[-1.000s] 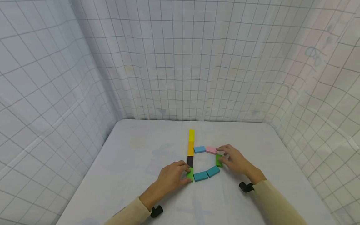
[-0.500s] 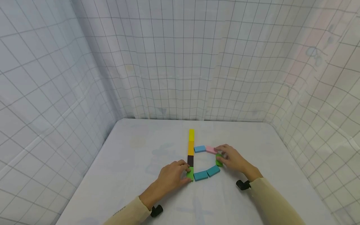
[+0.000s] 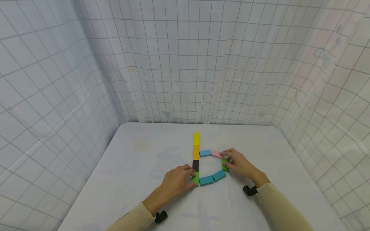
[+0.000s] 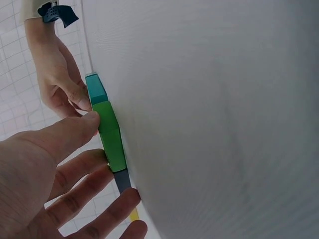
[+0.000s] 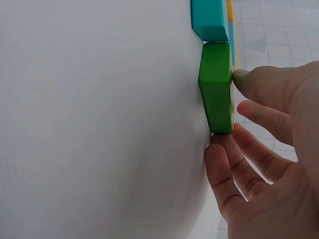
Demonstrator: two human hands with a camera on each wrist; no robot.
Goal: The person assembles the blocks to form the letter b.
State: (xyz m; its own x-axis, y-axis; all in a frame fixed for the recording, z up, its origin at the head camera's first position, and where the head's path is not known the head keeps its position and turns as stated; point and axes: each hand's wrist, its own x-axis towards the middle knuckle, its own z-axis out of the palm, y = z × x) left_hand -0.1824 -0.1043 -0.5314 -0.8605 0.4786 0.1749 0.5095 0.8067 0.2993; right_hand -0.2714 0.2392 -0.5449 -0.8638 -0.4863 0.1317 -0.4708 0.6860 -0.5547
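Note:
My left hand holds a light green block by its ends, thumb at the near end and a finger at the far end. This block is the lowest of an upright line, below a black block, an orange block and a yellow block. On the right, my right hand has thumb and fingers about a darker green block, with a fingertip by the pink block. A blue block and two teal blocks complete a curved outline beside the line.
All the blocks lie flat on a white-covered table. White curtains with a dark grid hang behind it and on both sides. A black wrist device sits under the right wrist, another black device under the left.
My right hand has shifted slightly left over the darker green block, with its fingertip nearer the pink block. The left hand stays in place, and the blocks look unmoved.

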